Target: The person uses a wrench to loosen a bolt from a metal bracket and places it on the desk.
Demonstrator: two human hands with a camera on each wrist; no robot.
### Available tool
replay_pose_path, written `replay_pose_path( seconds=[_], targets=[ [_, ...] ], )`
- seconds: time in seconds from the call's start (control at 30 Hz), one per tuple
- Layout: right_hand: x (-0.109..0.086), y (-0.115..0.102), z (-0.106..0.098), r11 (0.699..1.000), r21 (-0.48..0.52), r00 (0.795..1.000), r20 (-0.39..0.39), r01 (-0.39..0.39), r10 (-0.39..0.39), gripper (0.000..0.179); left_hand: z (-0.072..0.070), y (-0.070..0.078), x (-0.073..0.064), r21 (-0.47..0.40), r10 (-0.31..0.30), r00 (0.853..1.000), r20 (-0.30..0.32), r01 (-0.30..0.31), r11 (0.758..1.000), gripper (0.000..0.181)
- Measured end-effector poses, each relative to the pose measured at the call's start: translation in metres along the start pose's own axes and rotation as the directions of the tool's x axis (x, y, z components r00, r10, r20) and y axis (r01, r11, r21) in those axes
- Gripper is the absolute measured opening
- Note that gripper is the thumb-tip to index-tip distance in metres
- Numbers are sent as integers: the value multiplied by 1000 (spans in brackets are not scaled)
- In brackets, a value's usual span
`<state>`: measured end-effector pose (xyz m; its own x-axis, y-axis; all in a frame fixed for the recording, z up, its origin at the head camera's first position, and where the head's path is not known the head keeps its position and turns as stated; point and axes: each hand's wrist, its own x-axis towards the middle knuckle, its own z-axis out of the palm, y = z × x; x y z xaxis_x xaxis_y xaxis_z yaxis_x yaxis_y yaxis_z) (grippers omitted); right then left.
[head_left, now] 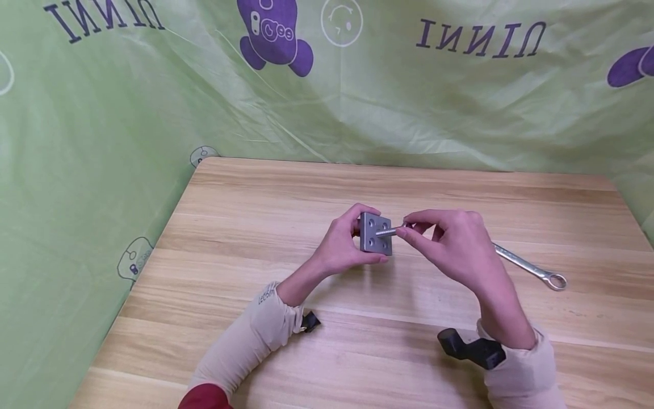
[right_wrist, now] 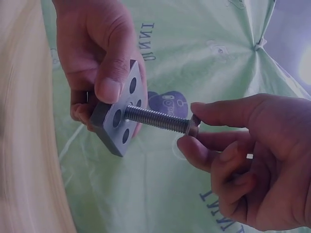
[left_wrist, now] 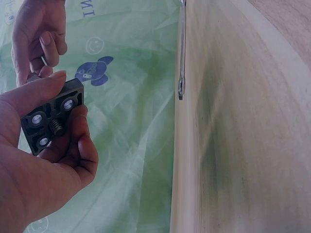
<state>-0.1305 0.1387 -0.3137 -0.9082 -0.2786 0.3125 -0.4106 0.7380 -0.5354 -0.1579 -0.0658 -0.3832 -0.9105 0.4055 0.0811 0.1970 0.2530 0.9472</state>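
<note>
My left hand (head_left: pixel 339 244) grips a grey square plate (head_left: pixel 369 245) by its edges, above the table. The plate has several round holes near its corners. A threaded bolt (right_wrist: pixel 155 119) passes through its middle, and the bolt's tip (left_wrist: pixel 57 127) pokes out on the ribbed far side in the left wrist view. My right hand (head_left: pixel 457 244) pinches the bolt's head (right_wrist: pixel 193 127) between thumb and forefinger, the other fingers curled. Most of the thread stands out on the right-hand side of the plate.
A combination wrench (head_left: pixel 531 267) lies on the wooden table (head_left: pixel 245 227) to the right, partly behind my right hand. Black wrist mounts (head_left: pixel 472 349) sit on both sleeves. Green printed fabric (head_left: pixel 317 113) hangs behind and to the left of the table.
</note>
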Motion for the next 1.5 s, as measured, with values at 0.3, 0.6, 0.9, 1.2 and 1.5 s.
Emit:
replay_pose_path(
  seconds=[0.3, 0.6, 0.9, 1.2, 1.5],
  targets=[
    [-2, 2, -1, 988, 77, 990, -32, 137, -135, 23, 0, -2, -1, -4, -5, 1000, 1, 5, 1000, 73],
    [-2, 3, 2, 968, 104, 972, -73, 228, -222, 29, 0, -1, -2, -16, -11, 1000, 3, 11, 1000, 73],
    [-2, 4, -2, 986, 71, 988, -25, 151, -150, 31, 0, -1, -1, 12, -14, 1000, -5, 14, 1000, 74],
    [0, 1, -2, 995, -25, 996, 18, -92, 93, 24, 0, -1, -1, 10, -10, 1000, 0, 10, 1000, 74],
    [0, 1, -2, 1000, -2, 999, 16, -28, 28, 19, 0, 0, 0, 14, -1, 1000, 4, 1, 1000, 74]
  ],
)
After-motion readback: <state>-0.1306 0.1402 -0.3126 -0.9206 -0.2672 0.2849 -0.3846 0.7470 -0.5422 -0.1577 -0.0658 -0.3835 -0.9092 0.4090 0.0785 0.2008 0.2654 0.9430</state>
